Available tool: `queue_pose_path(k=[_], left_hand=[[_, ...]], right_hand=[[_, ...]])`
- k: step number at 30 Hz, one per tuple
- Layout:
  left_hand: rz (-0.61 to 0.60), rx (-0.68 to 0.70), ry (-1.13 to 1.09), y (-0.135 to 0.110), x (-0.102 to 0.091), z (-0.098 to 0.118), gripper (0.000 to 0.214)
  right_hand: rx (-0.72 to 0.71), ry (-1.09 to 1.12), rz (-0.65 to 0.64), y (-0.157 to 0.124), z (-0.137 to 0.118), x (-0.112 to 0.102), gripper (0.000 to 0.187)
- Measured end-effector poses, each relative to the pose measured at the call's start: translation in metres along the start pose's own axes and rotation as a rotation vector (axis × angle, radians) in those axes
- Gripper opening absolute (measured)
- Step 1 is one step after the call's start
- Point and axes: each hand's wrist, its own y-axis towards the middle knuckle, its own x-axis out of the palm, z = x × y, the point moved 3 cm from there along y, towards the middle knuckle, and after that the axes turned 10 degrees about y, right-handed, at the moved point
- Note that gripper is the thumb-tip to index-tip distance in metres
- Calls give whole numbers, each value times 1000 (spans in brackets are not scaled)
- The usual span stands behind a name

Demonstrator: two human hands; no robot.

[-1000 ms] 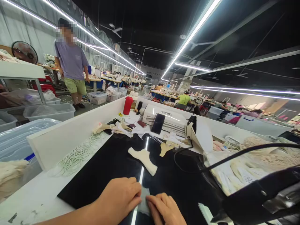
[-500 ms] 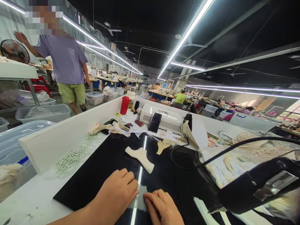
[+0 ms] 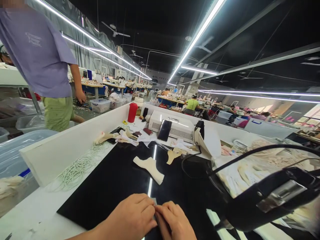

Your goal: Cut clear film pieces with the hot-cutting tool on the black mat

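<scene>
My left hand (image 3: 137, 213) and my right hand (image 3: 175, 220) meet at the bottom middle, low over the glossy black board (image 3: 100, 191). Between their fingertips is a thin, greyish, see-through piece of material (image 3: 154, 201); only a small corner shows, the rest is covered by my fingers. Both hands are closed, fingers bent and pressed in on it. Just beyond them a cream, curved fabric piece (image 3: 149, 168) lies flat on the board. Farther back sits a smaller beige cut piece (image 3: 173, 155).
A black handheld tool (image 3: 272, 196) with a cable juts in at right, near pale strips (image 3: 213, 216). Green cord (image 3: 77, 170) lies at left by the white side wall (image 3: 67, 143). A red bottle (image 3: 132, 112), phone (image 3: 165, 130) and white vented box (image 3: 180, 128) stand behind. A person (image 3: 42, 56) is at left.
My left hand has moved right and toward me, up against my right hand, so less of the greyish piece shows. The person at left has come closer and farther left.
</scene>
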Motion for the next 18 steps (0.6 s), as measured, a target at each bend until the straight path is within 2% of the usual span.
queue_pose_path(k=[3, 11, 15, 18], left_hand=[[21, -24, -21, -1, 0, -1, 33], [-15, -43, -57, -3, 6, -1, 28], [-13, -54, -57, -3, 3, -3, 29], [-24, -41, -80, -3, -1, -5, 31]], right_hand=[[-4, 10, 1, -1, 1, 0, 45], [3, 29, -3, 0, 0, 1, 42], [-8, -82, -2, 6, -17, -15, 31], [-39, -145, 79, 10, -37, -37, 19]])
